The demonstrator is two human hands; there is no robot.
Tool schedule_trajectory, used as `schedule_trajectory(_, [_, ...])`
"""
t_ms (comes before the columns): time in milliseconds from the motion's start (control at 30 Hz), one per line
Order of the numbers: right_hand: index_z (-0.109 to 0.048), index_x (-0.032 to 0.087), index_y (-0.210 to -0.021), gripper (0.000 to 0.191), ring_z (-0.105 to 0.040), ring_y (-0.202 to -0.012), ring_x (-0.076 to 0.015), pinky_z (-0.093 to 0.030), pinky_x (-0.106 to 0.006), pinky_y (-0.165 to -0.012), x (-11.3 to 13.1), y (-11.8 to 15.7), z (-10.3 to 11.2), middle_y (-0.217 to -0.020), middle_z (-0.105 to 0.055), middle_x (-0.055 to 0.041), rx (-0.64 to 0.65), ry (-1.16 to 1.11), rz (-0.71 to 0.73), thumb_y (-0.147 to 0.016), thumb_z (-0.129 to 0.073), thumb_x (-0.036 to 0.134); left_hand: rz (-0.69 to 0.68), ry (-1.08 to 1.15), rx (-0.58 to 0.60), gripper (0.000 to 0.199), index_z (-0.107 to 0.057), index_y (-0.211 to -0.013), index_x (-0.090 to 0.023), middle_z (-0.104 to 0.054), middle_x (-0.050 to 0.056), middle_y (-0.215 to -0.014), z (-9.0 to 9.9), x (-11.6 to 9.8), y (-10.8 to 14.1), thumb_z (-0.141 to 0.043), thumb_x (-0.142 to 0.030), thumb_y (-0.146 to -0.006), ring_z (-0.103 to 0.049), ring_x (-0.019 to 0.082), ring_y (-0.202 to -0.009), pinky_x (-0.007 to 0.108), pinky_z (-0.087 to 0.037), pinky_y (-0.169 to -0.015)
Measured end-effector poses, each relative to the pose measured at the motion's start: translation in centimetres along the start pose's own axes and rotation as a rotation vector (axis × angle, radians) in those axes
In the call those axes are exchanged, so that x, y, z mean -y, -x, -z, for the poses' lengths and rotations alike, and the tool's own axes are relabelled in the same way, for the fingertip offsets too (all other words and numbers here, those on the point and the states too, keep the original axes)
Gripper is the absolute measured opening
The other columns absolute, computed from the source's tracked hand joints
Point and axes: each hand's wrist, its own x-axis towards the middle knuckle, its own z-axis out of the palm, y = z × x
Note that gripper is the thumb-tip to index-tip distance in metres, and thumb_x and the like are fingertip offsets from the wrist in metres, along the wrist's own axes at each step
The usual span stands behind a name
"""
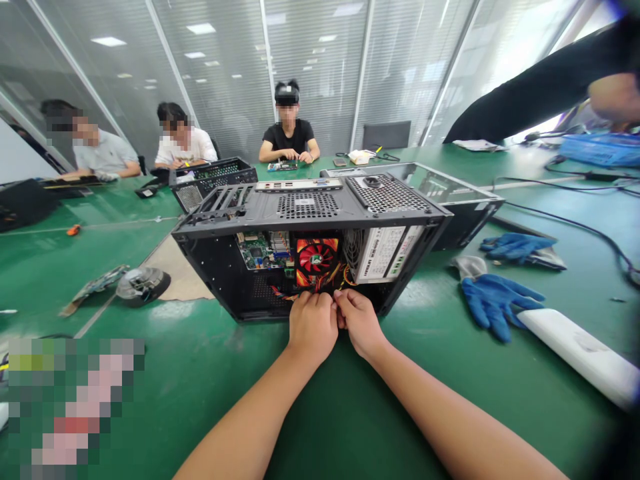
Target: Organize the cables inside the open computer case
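Note:
A black computer case (305, 223) lies on the table with its open side facing me. Inside are a motherboard (257, 250), a red cooling fan (317, 257) and a power supply (387, 255) with a white label. Coloured cables (285, 292) run along the lower part of the opening. My left hand (313, 323) is closed at the case's lower front edge, fingers curled round the cables. Touching it, my right hand (361, 320) is closed too, thumb and forefinger pinched by the same cables. My hands hide the exact spot being gripped.
Blue work gloves (500, 300) and a long white object (583, 350) lie to the right. A round metallic part (143, 285) and a cardboard sheet (180, 267) are at left. Another case (460, 193) stands behind. Several people sit across the table; a dark sleeve (540, 80) reaches in from the right.

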Motion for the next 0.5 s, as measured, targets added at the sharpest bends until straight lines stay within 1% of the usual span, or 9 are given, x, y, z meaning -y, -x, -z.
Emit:
schedule_trajectory(167, [-0.051,0.020,-0.061,0.041,-0.040,-0.039,-0.0084,-0.030,-0.022,-0.039,-0.01,0.03,-0.06,-0.046,-0.046,0.0064,-0.002,-0.021,-0.011,-0.078,-0.069,0.053,0.009,0.040,0.000,0.013,-0.060,-0.078,-0.020,-0.066,0.006,-0.079,0.18,0.00,0.02,-0.054,-0.020,-0.089,-0.057,0.024,-0.083,0.038,-0.045,-0.080])
schedule_trajectory(367, [-0.053,0.020,-0.061,0.041,-0.040,-0.038,-0.0081,-0.028,-0.021,-0.038,0.05,0.01,-0.11,-0.045,-0.045,0.0061,-0.011,0.002,0.004,-0.078,-0.069,0.054,0.011,-0.009,0.016,0.017,-0.060,-0.078,-0.020,-0.067,0.006,-0.078,0.32,-0.22,-0.06,-0.050,-0.020,-0.092,-0.057,0.025,-0.083,0.039,-0.043,-0.079])
schedule_trajectory(500, [-0.053,0.020,-0.061,0.041,-0.039,-0.038,-0.0078,-0.028,-0.021,-0.038,0.07,0.00,-0.07,-0.045,-0.046,0.0060,-0.007,0.007,0.005,-0.079,-0.068,0.053,0.024,-0.025,0.023,0.016,-0.061,-0.079,-0.020,-0.068,0.005,-0.080,0.55,-0.34,-0.06,-0.052,-0.022,-0.092,-0.058,0.026,-0.084,0.040,-0.041,-0.076])
